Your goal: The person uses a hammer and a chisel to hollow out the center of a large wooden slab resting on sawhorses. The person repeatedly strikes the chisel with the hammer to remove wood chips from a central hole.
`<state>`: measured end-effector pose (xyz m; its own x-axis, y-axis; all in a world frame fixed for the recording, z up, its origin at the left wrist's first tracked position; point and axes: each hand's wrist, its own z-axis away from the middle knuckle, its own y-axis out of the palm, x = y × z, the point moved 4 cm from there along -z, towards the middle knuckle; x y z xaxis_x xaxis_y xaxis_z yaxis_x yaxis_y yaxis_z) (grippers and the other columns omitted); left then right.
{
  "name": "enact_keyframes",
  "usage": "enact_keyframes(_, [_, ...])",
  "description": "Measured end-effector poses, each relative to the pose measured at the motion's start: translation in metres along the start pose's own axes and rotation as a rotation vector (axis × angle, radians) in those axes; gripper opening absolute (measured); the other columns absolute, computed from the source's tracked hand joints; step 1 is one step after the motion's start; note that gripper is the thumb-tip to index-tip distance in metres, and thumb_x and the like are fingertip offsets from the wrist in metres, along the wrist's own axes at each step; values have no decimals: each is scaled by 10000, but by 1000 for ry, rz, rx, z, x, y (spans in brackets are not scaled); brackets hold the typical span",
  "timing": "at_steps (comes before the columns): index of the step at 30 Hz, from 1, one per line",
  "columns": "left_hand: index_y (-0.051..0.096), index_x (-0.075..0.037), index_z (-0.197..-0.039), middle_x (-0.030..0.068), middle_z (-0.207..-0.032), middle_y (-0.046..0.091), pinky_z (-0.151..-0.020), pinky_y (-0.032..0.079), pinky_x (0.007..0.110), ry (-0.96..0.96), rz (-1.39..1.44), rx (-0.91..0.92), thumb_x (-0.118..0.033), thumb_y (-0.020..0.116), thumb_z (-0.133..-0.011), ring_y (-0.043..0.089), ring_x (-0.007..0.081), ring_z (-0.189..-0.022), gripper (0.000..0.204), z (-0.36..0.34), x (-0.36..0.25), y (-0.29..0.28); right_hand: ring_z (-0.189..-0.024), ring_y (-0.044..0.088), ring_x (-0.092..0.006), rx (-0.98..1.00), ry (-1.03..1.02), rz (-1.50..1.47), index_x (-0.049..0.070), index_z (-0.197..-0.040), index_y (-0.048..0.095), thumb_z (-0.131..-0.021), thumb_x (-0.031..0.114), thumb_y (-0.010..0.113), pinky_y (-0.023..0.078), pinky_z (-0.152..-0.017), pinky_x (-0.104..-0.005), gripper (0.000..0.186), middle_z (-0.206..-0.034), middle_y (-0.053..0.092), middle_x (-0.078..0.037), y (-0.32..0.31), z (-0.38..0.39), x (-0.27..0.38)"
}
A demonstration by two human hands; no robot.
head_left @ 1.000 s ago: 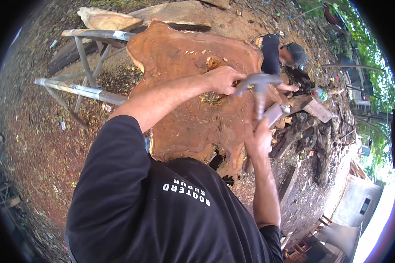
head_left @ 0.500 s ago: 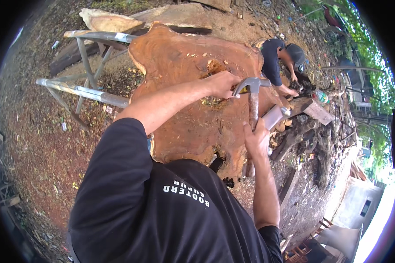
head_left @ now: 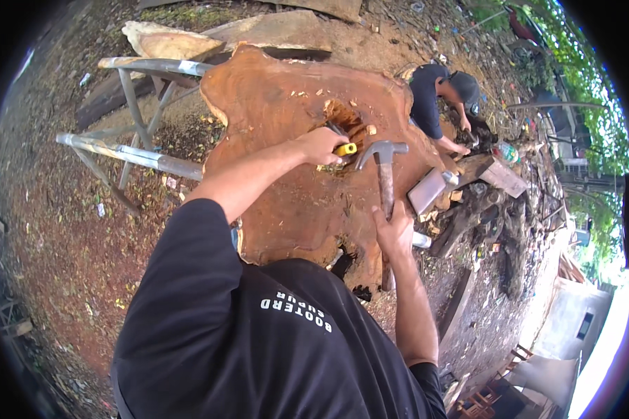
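My left hand (head_left: 314, 145) grips a chisel with a yellow-capped handle (head_left: 345, 149) over a rough, splintered hollow (head_left: 349, 115) in the reddish wooden slab (head_left: 279, 209). My right hand (head_left: 395, 230) is closed on the wooden handle of a claw hammer (head_left: 385, 171). The hammer's head sits just to the right of the chisel, apart from it. A small pale wood chip (head_left: 372, 130) lies beside the hollow. A grey rectangular object (head_left: 424, 190), too unclear to name, rests on the slab's right edge.
A metal tube frame (head_left: 157, 159) stands at the left, with loose slabs (head_left: 171, 40) beyond. A co-worker (head_left: 430, 94) bends over dark wood on the ground at upper right. Weathered logs and offcuts (head_left: 514, 244) lie right of the slab, near a pale wall (head_left: 566, 328).
The hammer in my right hand has come down and left, away from in front of the chisel's top. My left hand has moved down and left, exposing the yellow handle end.
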<state>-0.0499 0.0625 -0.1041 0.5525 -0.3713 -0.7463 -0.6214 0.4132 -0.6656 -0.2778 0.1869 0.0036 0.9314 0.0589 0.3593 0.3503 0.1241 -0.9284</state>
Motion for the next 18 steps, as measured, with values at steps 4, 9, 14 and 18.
enact_keyframes(4, [656,-86,-1187,164,-987,736,-869,535,443,-117,81,-96,-334,774,-839,718,304,-938,443,-3,-26,-40,-505,615,-246,-9,173,-316,18,-915,550,-919,265,685,518,-504,-409,282,-629,622,-147,-16,17,-4])
enact_keyframes(9, [644,-87,-1178,156,-949,730,-801,538,440,30,45,-398,-435,789,-822,707,339,-891,519,-18,-71,-100,-442,522,-105,-86,290,-685,13,-1028,571,-950,206,672,432,-409,-272,231,-602,546,-19,-35,30,-14])
enact_keyframes(14, [643,-88,-1119,158,-930,719,-784,531,436,154,40,-409,-442,790,-820,694,356,-877,487,-31,-97,-110,-431,509,-105,-84,329,-766,17,-998,571,-954,217,663,408,-405,-265,225,-589,546,-19,-37,35,-20])
enact_keyframes(18, [621,-77,-1038,155,-895,705,-771,524,441,156,54,-361,-421,786,-827,689,345,-861,436,-37,-101,-104,-431,511,-110,-61,332,-774,21,-966,564,-951,223,665,408,-407,-269,226,-587,545,-23,-35,37,-17])
